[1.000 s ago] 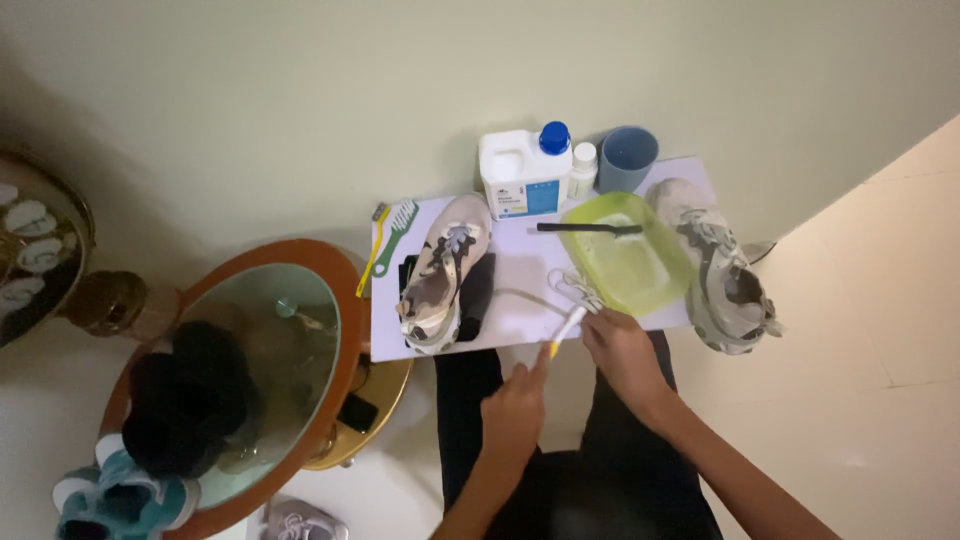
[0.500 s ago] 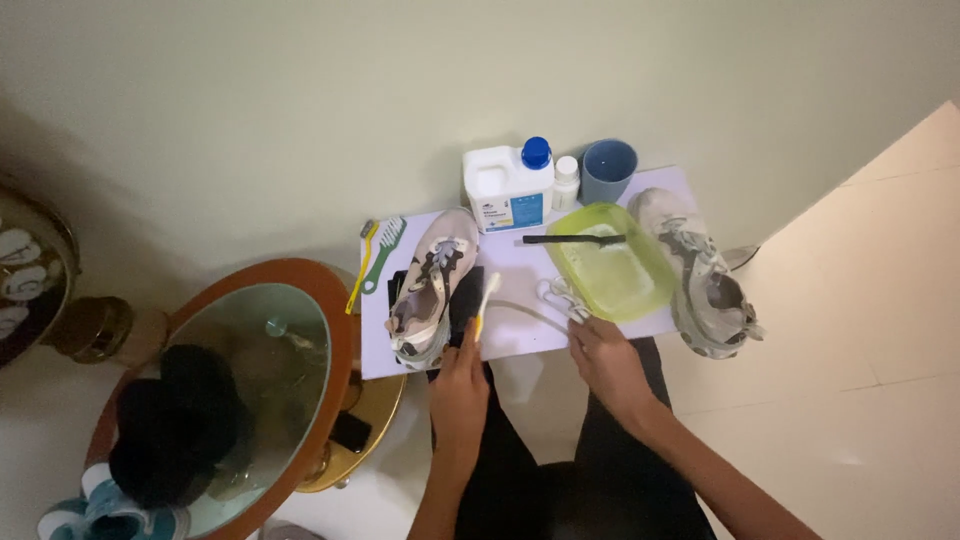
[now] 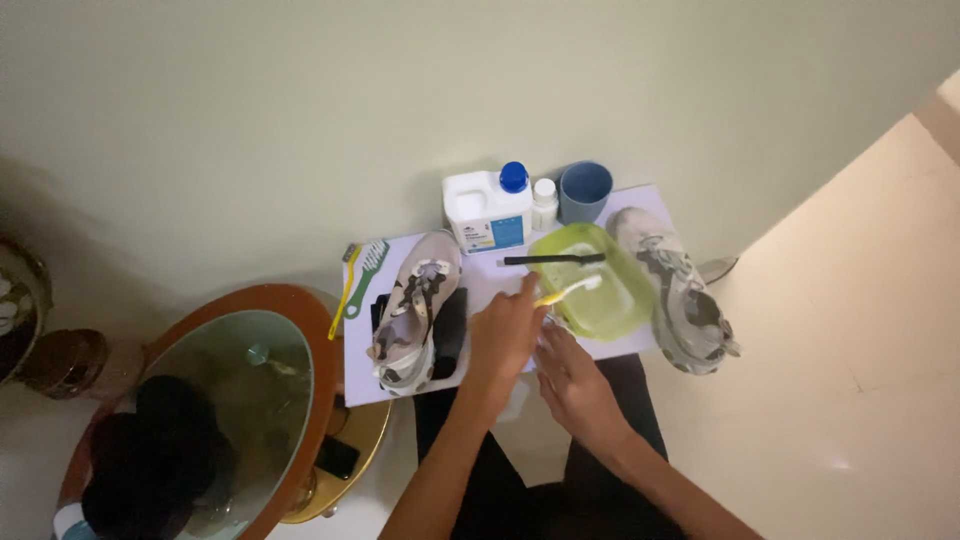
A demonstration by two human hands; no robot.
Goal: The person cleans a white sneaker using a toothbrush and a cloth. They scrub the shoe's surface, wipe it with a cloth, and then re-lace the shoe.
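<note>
Pale floor, white mat (image 3: 480,290) by the wall. Left hand (image 3: 503,335), closed on yellow toothbrush (image 3: 568,290), has swung from the left shoe (image 3: 415,310) to the green basin (image 3: 590,280): bristles now over it. Right hand (image 3: 570,375) lies beneath, grip unclear.

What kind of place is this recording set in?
Probably a room at home, with a shoe-cleaning spot set up on the floor: a sheet holds two sneakers, a green basin and a detergent jug, beside an oval mirror.
</note>
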